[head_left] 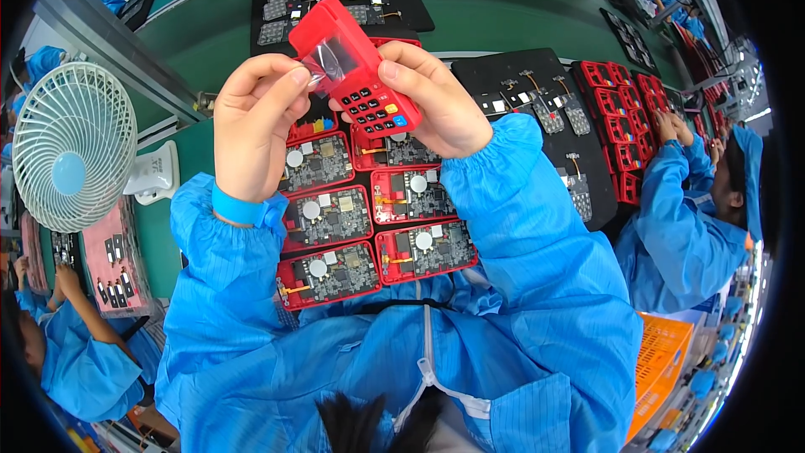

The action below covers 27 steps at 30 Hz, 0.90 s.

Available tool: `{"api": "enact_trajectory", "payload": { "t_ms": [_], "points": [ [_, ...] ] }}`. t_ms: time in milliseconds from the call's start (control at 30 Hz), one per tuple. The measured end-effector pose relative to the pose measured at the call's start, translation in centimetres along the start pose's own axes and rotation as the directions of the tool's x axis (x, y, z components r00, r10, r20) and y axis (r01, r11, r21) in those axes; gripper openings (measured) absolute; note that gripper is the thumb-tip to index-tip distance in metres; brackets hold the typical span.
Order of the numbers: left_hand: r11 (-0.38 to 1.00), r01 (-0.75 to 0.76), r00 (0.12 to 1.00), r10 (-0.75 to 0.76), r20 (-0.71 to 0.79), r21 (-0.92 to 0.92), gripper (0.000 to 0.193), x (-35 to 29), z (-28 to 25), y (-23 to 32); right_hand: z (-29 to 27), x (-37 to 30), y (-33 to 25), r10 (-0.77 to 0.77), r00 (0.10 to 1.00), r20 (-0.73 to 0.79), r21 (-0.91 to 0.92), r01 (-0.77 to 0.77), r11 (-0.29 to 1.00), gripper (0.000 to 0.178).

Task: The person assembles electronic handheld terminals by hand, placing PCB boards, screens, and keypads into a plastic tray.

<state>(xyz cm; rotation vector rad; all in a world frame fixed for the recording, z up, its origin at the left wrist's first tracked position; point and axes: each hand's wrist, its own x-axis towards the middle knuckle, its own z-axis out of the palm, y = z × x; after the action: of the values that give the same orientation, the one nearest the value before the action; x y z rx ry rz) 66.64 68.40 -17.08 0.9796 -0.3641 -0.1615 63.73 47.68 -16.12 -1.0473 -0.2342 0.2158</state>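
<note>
Above a green workbench point(478, 13), near its middle, a red handheld terminal point(359, 77) tilts between two bare hands, raised over rows of open red housings point(423, 249) fitted with circuit boards. On the left, the thumb and fingers of the left hand point(256, 122) close together on the corner of a clear film point(336, 57) at the terminal's screen. On the right, the right hand point(440, 105) clamps the body, its thumb along the right edge beside the keypad point(369, 109). Whether the film is being lifted or laid cannot be told from this view. Either way, the work seems to favor a firm right grip on the frame, clear of the screen, and a light left pinch at the film's very corner. A slow, low, even movement across the glass would likely limit creases, trapped dust and fingerprints; a sharp tug could tilt the terminal. At the far side lies a black mat point(411, 2) of small parts; at right, a co-worker point(683, 218) in blue handles red housings.
</note>
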Motion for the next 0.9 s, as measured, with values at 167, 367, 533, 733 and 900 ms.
{"api": "enact_trajectory", "payload": {
  "t_ms": [167, 367, 533, 733, 900],
  "points": [
    [1.0, 0.018, 0.999, -0.019, -0.03, -0.021, 0.012, 0.3, -0.1, -0.2, -0.2, 0.4, 0.1, -0.017, 1.0, -0.004, -0.011, 0.017, 1.0, 0.021],
    [0.999, 0.0, 1.0, 0.0, -0.015, 0.046, 0.013, 0.4, 0.8, 0.0, 0.0, -0.3, -0.7, -0.025, 1.0, 0.011, 0.005, 0.025, 1.0, 0.021],
    [0.983, -0.032, 0.995, 0.049, -0.091, 0.179, 0.015, 0.1, 0.4, -0.2, 0.1, 0.3, 0.2, -0.007, 1.0, 0.015, -0.008, 0.007, 1.0, 0.02],
    [0.949, -0.145, 0.986, 0.162, -0.036, 0.281, 0.023, 0.1, 0.6, -0.2, 0.5, -0.1, 0.0, -0.013, 0.999, 0.036, -0.012, 0.014, 1.0, 0.02],
    [0.941, -0.161, 0.976, 0.196, -0.093, 0.299, 0.042, 0.5, 0.6, -0.8, 0.9, 0.1, -0.1, -0.02, 1.0, 0.012, -0.084, 0.021, 0.996, 0.021]
  ]
}}
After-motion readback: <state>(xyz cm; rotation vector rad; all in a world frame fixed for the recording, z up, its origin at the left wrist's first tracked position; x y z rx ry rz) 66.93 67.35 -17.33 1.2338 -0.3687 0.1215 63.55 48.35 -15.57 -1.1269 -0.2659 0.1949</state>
